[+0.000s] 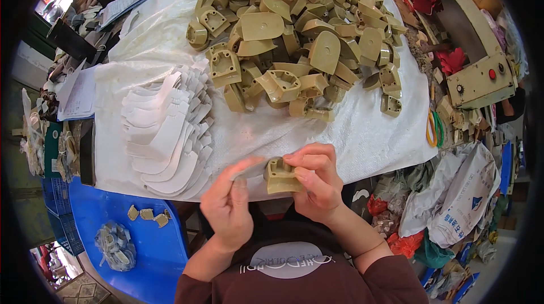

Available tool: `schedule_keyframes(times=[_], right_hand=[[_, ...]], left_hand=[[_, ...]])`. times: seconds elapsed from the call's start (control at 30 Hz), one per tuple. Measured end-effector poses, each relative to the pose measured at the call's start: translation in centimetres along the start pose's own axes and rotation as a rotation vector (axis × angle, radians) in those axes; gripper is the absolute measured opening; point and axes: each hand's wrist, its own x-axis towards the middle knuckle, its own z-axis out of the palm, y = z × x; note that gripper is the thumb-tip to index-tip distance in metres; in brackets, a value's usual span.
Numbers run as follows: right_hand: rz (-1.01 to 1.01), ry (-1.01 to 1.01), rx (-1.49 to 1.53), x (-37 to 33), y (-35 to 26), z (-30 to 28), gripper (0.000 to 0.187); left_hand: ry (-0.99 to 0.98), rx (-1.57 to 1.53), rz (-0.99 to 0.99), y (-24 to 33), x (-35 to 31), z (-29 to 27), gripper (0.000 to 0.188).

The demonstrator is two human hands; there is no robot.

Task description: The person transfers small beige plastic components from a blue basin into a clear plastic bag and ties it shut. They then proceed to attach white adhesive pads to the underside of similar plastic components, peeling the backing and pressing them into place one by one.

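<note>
My right hand (318, 182) grips an olive-tan moulded shoe heel (281, 178) just in front of the table's near edge. The heel's hollow, holed end is turned up. Left of it, my left hand (228, 205) is raised with its fingers reaching toward the heel. A thin pale piece (241, 174) shows between its fingers and thumb, slightly blurred. Beyond my hands a large heap of similar heels (300, 37) covers the far middle of the table. On the left lie overlapping stacks of curved white cut pieces (167, 128).
A white sheet (368, 139) covers the table. To the lower left, a blue plastic surface (153, 247) carries a bag of parts (115, 246) and several loose pieces. A control box (481, 80) with a red button stands right, above plastic bags (453, 196). Papers (78, 94) lie left.
</note>
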Motion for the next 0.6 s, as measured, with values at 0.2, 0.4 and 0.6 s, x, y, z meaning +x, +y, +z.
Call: schedule_keyframes(times=[0.2,0.4,0.6], right_hand=[[0.029,-0.248,-0.274,1.5,-1.8,-1.9,0.044],[0.108,-0.355,-0.241,1.8,-2.1,-2.4,0.044],[0.104,-0.247,-0.025,0.7,0.6,-1.3,0.043]], left_hand=[[-0.023,0.156,0.071,-0.1,0.3,-0.3,0.016],[0.004,0.317,0.331,-1.2,-0.4,0.7,0.020],[-0.006,0.363,0.276,-1.8,-0.7,0.8,0.019]])
